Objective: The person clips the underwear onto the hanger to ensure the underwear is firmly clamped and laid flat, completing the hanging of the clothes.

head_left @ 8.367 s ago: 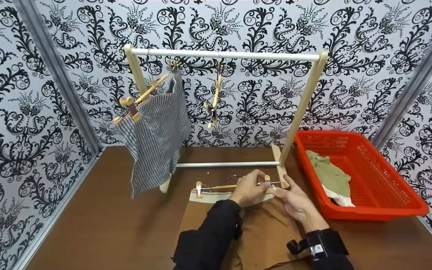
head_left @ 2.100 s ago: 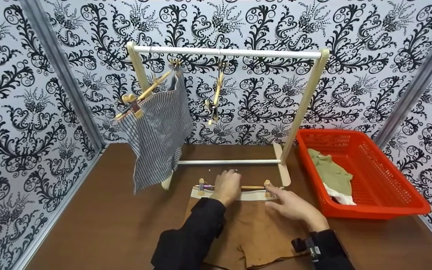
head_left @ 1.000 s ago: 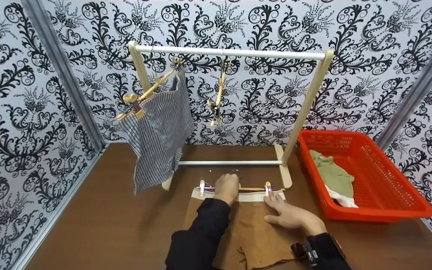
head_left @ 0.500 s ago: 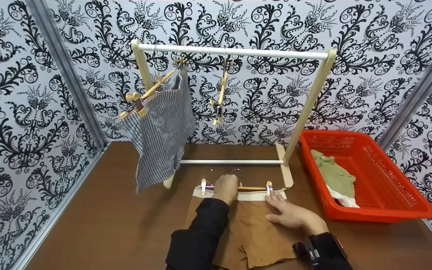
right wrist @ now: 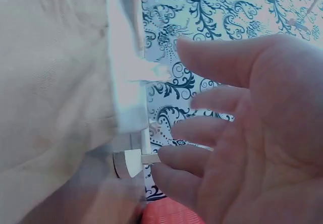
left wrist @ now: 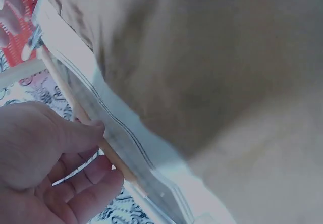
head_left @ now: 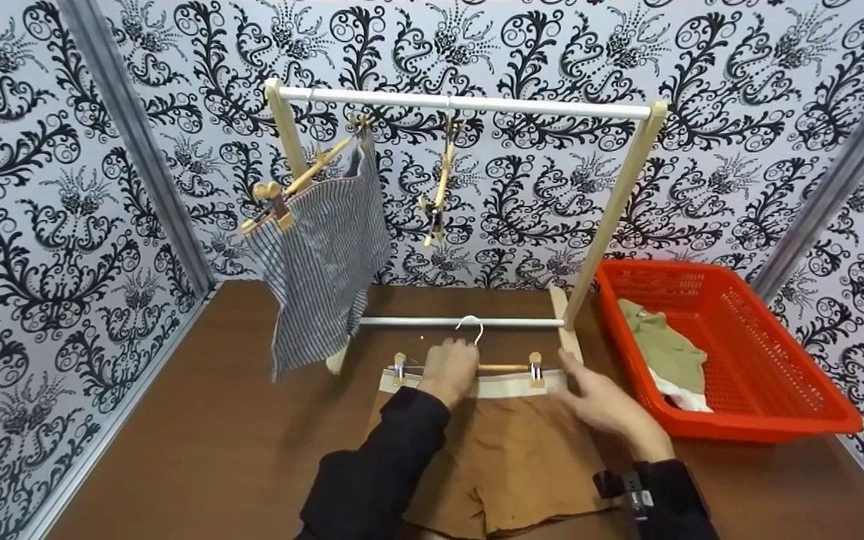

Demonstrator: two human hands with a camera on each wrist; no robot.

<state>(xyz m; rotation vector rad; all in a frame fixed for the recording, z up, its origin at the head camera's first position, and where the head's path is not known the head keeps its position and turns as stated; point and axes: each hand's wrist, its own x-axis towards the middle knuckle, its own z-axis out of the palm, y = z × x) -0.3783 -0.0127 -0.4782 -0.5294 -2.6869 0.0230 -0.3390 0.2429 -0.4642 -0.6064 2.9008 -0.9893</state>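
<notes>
Brown shorts [head_left: 522, 450] with a pale waistband hang from the two clips of a wooden clip hanger [head_left: 503, 368], its top end tipped up off the table. My left hand [head_left: 449, 371] grips the middle of the hanger's bar; in the left wrist view, thumb and fingers pinch the bar [left wrist: 115, 158] beside the waistband. The metal hook [head_left: 471, 321] points up past that hand. My right hand [head_left: 608, 401] is just right of the waistband, blurred, fingers spread. In the right wrist view that hand [right wrist: 252, 118] holds nothing, facing a bright clip [right wrist: 149, 71].
A wooden rack with a white rail [head_left: 544, 107] stands behind. Striped cloth [head_left: 327, 262] hangs from a clip hanger at its left, and a bare hanger [head_left: 443, 180] mid-rail. A red basket [head_left: 769, 429] with a green garment [head_left: 664, 349] sits at the right.
Earlier, both hands worked at the right clip. Since half a second ago, my left hand has raised the hanger and its hook slightly, while my right hand has come off the right clip to the right.
</notes>
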